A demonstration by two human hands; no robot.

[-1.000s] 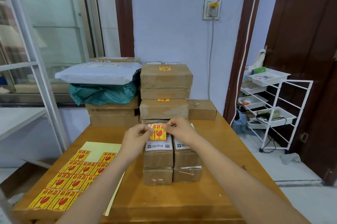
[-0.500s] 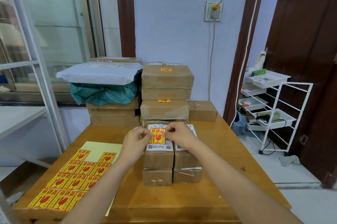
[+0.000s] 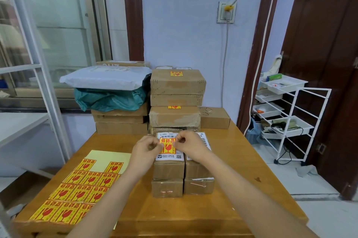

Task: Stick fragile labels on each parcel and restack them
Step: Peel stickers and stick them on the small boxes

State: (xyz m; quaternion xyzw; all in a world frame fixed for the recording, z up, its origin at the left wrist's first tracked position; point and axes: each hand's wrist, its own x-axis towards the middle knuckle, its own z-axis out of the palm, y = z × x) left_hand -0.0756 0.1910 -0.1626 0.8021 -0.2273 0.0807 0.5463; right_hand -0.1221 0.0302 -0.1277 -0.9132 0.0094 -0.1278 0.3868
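Yellow fragile label (image 3: 168,145) being pinched by left hand (image 3: 145,152) and right hand (image 3: 190,145) over front parcel (image 3: 169,157). Labelled already: two stacked boxes (image 3: 177,82) behind; remaining unlabelled: several others.

Head camera looks forward-down, close over table (image 3: 242,160).

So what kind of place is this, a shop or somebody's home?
Probably a small parcel-packing room in a home or shop: taped cardboard parcels stacked on a wooden table, a sheet of fragile labels, and both hands pinching one fragile label.
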